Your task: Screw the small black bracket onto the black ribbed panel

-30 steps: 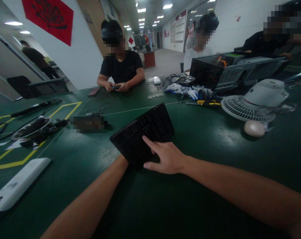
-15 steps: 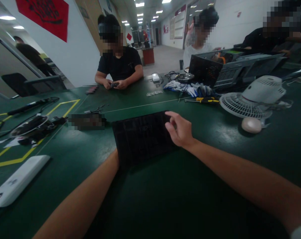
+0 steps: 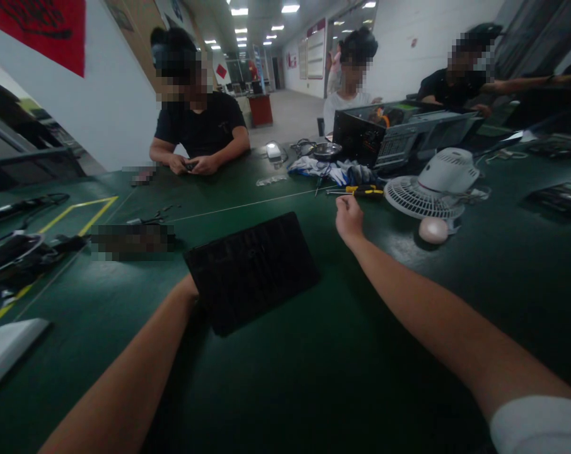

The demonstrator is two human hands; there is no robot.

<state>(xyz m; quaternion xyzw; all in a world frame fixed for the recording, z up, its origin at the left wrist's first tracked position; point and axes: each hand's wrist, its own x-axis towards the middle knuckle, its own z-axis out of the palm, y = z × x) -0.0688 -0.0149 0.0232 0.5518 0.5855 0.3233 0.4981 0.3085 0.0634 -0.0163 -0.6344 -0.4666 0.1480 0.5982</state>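
Note:
A dark, flat rectangular panel (image 3: 257, 271) with faint marks on its face is held tilted over the table in front of me; its exact kind does not show. My left hand (image 3: 190, 289) grips it from the left edge, the fingers hidden behind it. Off to the right of the panel, my right hand (image 3: 349, 217) is closed, with fingertips pressed together. These fingertips appear just below the shaft of a yellow and black screwdriver (image 3: 365, 190). Whether they touch the shaft or pinch something small, I cannot make out.
Beyond my right hand are a white fan (image 3: 449, 173), a pale rounded object (image 3: 433, 231), gloves (image 3: 328, 171) and an opened computer case (image 3: 361, 139). A person (image 3: 198, 126) sits opposite, others farther right. Dark cables (image 3: 25, 252) and a white device (image 3: 11, 350) lie left.
My right hand has left the panel's upper right corner and moved forward towards the screwdriver, its fingers closing. The panel has tilted in my left hand. The view has swung right.

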